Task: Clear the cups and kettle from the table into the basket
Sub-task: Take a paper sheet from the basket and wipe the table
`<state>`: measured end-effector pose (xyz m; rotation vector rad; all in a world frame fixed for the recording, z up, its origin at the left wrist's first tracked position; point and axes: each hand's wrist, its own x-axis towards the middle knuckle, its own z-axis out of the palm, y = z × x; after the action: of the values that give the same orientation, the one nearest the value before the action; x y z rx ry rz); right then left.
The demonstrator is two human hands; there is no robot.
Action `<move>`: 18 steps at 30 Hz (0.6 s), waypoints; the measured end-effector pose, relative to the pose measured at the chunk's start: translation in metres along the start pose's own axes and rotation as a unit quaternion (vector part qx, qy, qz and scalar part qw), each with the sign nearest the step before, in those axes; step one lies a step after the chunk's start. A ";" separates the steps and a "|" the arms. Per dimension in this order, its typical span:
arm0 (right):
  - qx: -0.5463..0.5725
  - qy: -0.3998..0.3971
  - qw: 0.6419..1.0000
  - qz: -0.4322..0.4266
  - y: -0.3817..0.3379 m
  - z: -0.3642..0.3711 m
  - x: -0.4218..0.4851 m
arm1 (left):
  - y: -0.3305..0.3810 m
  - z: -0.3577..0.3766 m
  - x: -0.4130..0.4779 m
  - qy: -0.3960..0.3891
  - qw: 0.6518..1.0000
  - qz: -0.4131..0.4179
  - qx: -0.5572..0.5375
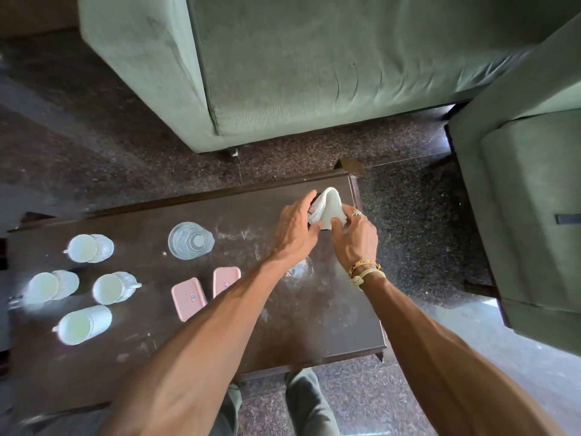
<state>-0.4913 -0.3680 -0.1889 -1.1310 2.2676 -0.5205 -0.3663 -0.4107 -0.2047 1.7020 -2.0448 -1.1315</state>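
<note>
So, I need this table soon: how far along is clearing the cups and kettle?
Nothing looks cleared yet. In hand: the left hand and right hand grip a crumpled white tissue at the far right corner of the dark wooden table. Left to do: four white ceramic cups and the clear glass jug sit on it; no basket is in view.

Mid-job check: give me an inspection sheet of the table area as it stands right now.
Surface: dark wooden table, smeared with white marks.
Job's things: four white cups at the left end; clear glass vessel mid-table, kettle or not I cannot tell; basket not in view.
Clutter: two pink lidded boxes, one partly hidden by the left forearm.
Grippers: left hand and right hand both pinch a white cloth near the table's far right corner.
Cables: nothing seen.
Surroundings: green sofas beyond and to the right; dark speckled floor.
</note>
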 end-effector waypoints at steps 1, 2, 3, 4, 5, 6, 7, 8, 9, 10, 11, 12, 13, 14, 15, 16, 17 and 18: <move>-0.005 0.000 1.000 0.003 0.001 0.000 -0.001 | 0.000 -0.001 0.000 0.011 1.000 -0.007 -0.002; -0.006 0.002 1.000 0.007 0.001 0.000 -0.002 | 0.001 -0.002 -0.001 0.023 1.000 -0.013 -0.002; -0.004 0.006 1.000 0.013 0.001 0.000 -0.003 | 0.001 -0.003 -0.001 0.030 0.999 -0.022 -0.004; -0.001 0.007 1.000 0.020 0.002 -0.001 -0.003 | 0.002 -0.003 -0.001 0.032 0.999 -0.033 -0.007; 0.000 0.006 1.000 0.025 0.002 -0.001 -0.003 | 0.002 -0.003 -0.002 0.032 0.999 -0.042 -0.009; -0.002 0.002 1.000 0.025 0.002 -0.001 -0.003 | 0.002 -0.004 -0.002 0.031 0.998 -0.048 -0.007; -0.006 -0.002 1.000 0.021 0.002 0.000 -0.003 | 0.002 -0.004 -0.002 0.030 0.998 -0.051 -0.001; -0.011 -0.004 1.000 0.016 0.001 0.000 -0.003 | 0.003 -0.004 -0.003 0.029 0.998 -0.051 0.007; -0.015 -0.005 1.000 0.012 0.000 0.001 -0.004 | 0.004 -0.004 -0.003 0.029 0.998 -0.052 0.016; -0.016 -0.003 1.000 0.009 -0.001 0.002 -0.004 | 0.005 -0.004 -0.003 0.030 0.998 -0.053 0.024; -0.016 0.000 1.000 0.008 -0.001 0.002 -0.004 | 0.006 -0.004 -0.003 0.031 0.997 -0.055 0.031; -0.017 0.001 1.000 0.008 -0.001 0.003 -0.004 | 0.006 -0.004 -0.003 0.032 0.997 -0.059 0.037; -0.020 -0.001 1.000 0.008 -0.002 0.003 -0.004 | 0.007 -0.004 -0.003 0.033 0.997 -0.063 0.041; -0.023 -0.005 1.000 0.008 -0.002 0.003 -0.003 | 0.007 -0.004 -0.003 0.033 0.996 -0.066 0.043; -0.025 -0.009 1.000 0.008 -0.002 0.003 -0.003 | 0.007 -0.004 -0.003 0.032 0.996 -0.066 0.044; -0.024 -0.011 1.000 0.009 -0.003 0.002 -0.003 | 0.007 -0.004 -0.003 0.031 0.997 -0.064 0.043; -0.020 -0.010 1.000 0.011 -0.003 0.001 -0.003 | 0.006 -0.005 -0.004 0.031 0.997 -0.062 0.038; -0.015 -0.008 1.000 0.011 -0.004 0.000 -0.003 | 0.007 -0.006 -0.004 0.031 0.997 -0.061 0.033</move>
<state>-0.4871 -0.3673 -0.1862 -1.1184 2.2789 -0.4691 -0.3661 -0.4089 -0.1950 1.8926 -1.9867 -1.0431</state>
